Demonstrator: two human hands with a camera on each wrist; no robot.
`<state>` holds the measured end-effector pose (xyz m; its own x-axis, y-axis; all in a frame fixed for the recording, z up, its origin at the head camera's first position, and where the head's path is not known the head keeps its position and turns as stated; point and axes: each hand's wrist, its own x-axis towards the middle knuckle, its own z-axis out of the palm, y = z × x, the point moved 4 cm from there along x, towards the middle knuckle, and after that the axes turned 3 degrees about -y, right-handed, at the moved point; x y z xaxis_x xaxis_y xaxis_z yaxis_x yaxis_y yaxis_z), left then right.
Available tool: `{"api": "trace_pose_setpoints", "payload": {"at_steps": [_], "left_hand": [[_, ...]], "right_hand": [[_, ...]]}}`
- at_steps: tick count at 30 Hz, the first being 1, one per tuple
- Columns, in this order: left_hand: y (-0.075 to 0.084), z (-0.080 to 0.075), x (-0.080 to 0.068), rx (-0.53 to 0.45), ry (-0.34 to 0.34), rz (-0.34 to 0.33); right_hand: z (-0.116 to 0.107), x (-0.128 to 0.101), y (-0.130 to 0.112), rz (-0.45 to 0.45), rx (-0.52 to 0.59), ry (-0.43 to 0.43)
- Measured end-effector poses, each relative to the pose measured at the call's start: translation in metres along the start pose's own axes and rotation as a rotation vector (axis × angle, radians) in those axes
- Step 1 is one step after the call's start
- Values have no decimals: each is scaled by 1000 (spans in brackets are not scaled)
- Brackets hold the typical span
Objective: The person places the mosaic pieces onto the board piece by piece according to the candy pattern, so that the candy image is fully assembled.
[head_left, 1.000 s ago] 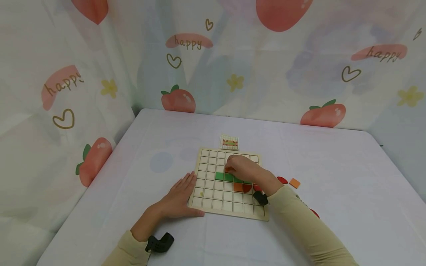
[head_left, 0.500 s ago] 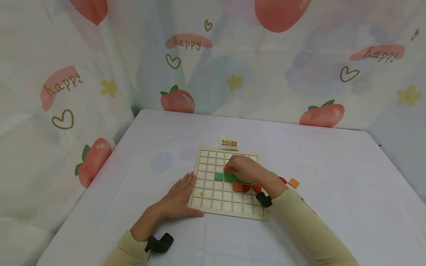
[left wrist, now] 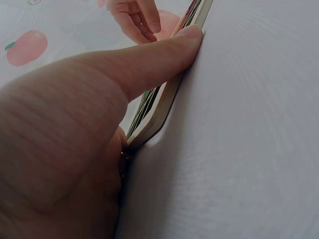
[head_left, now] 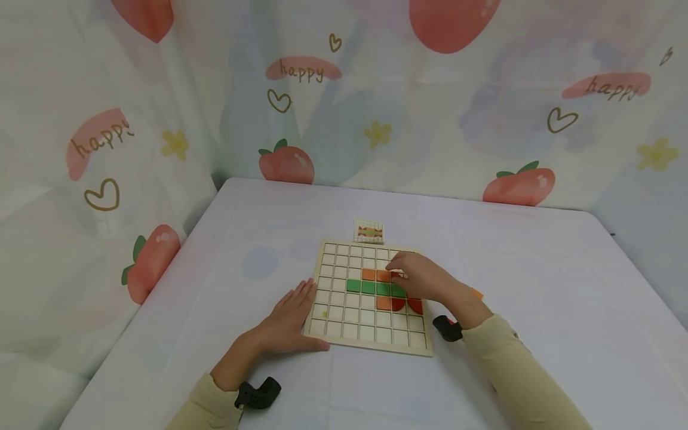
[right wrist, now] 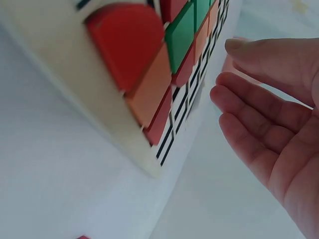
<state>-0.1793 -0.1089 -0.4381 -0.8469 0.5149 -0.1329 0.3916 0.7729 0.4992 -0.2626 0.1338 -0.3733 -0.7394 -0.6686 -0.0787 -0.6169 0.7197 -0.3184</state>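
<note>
Board [head_left: 349,322]: wooden grid on the counter [head_left: 537,310], holding a green row [head_left: 375,288], orange tiles [head_left: 375,275] and red pieces [head_left: 414,305]. Left hand [head_left: 290,319]: flat, fingers straight against the board's left edge; its wrist view alone shows the thumb [left wrist: 149,59] along the rim. Right hand [head_left: 424,279]: over the board's right side; its wrist view shows relaxed fingers [right wrist: 259,129] holding nothing. Card [head_left: 368,230]: beyond the board.

A pale table [head_left: 537,251] — strawberry-print curtains [head_left: 457,107], seemingly fabric — evenly lit.
</note>
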Motion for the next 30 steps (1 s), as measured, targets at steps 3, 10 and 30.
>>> {"api": "trace_pose_setpoints", "payload": {"at_steps": [3,10,30], "left_hand": [[0,0,0,2,2,-1],[0,0,0,4,-2,-2],[0,0,-1,0,3,3]], "right_hand": [[-2,-5,5,44,19,-4],[-7,-24,19,121,46,26],[-16,-60,50,200,64,70]]}}
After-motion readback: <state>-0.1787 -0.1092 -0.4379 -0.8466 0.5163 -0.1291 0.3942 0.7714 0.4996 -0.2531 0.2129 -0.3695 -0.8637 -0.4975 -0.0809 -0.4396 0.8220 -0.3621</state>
